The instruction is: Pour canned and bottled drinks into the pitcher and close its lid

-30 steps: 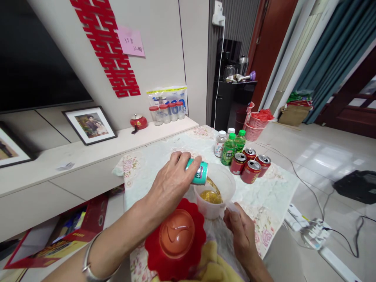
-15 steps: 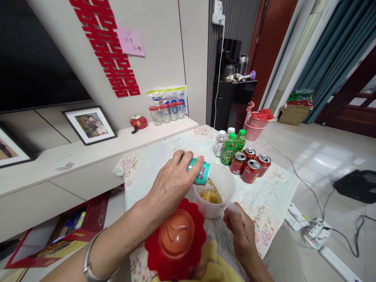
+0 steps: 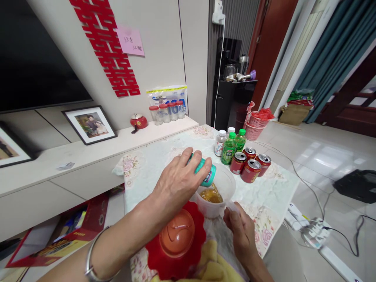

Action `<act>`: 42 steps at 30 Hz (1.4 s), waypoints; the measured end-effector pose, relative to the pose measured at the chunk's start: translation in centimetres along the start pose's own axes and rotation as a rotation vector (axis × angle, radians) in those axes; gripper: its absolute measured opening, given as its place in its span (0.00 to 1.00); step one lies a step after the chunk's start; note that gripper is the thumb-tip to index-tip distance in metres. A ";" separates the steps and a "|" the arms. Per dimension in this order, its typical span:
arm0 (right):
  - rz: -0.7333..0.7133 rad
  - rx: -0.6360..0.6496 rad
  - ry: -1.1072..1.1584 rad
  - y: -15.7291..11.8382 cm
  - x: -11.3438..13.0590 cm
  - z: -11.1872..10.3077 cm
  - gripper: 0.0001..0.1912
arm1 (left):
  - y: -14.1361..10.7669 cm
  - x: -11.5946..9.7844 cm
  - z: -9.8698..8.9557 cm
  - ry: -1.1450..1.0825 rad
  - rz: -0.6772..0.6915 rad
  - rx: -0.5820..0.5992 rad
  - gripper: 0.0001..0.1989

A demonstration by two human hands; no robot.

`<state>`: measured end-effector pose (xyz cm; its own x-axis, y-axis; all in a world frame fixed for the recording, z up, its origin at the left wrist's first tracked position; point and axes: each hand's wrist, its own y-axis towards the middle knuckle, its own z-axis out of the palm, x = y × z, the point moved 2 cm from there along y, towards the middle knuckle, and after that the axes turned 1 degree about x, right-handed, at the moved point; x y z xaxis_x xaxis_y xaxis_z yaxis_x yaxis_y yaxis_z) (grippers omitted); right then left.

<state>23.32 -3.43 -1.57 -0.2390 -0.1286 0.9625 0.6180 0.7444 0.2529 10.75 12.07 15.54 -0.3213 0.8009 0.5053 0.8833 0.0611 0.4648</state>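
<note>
My left hand (image 3: 183, 174) is wrapped round a teal can (image 3: 209, 175), tipped over a translucent plastic jug (image 3: 208, 210). Amber liquid runs from the can into the jug, where more of the same liquid (image 3: 210, 195) lies. My right hand (image 3: 240, 231) grips the jug's handle (image 3: 233, 208). Beside the jug, below my left forearm, a round orange-brown object (image 3: 178, 233) sits on a red scalloped piece (image 3: 196, 235). A yellow cloth (image 3: 217, 262) lies at the near edge.
Several red cans (image 3: 251, 171) and bottles with green caps (image 3: 228, 150) or white caps (image 3: 219, 144) stand behind the jug on the flowered tablecloth (image 3: 158, 164). Lidded jars (image 3: 166, 113) and a framed photo (image 3: 90, 124) line the left cabinet. Cables and power strips (image 3: 337, 264) lie right.
My left hand and the teal can have shifted slightly to the right over the jug, and the can is still pouring. The right hand has stayed on the handle.
</note>
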 end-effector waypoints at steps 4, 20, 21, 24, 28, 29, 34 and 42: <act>-0.002 0.003 0.000 0.0 -0.3 -0.1 0.24 | 0.3 -0.2 0.0 0.010 0.036 -0.047 0.19; 0.039 -0.019 0.010 -0.1 0.6 0.2 0.24 | 0.9 -2.0 0.5 0.069 0.188 -0.183 0.14; 0.040 -0.019 0.009 -0.1 0.6 0.2 0.24 | 0.9 -2.2 0.7 0.071 0.207 -0.180 0.14; 0.043 -0.019 0.008 -0.2 0.5 0.2 0.24 | 0.7 -2.4 1.3 0.039 0.253 -0.172 0.14; 0.042 -0.016 -0.003 -0.2 0.5 0.2 0.24 | 0.6 -2.5 1.9 -0.008 0.277 -0.174 0.14; 0.040 -0.015 -0.007 -0.2 0.5 0.1 0.25 | 0.7 -2.5 2.0 -0.004 0.281 -0.174 0.13; 0.034 0.000 -0.020 -0.2 0.8 0.1 0.25 | 1.2 -2.3 2.2 0.004 0.267 -0.145 0.12; 0.039 0.008 -0.059 -0.2 1.5 -0.1 0.27 | 1.4 -0.5 2.2 -0.320 -0.089 0.044 0.23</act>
<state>22.90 -3.78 -0.12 -0.2587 -0.0608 0.9640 0.6214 0.7536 0.2143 12.84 13.04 14.34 -0.2803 0.9374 0.2065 0.8727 0.1593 0.4615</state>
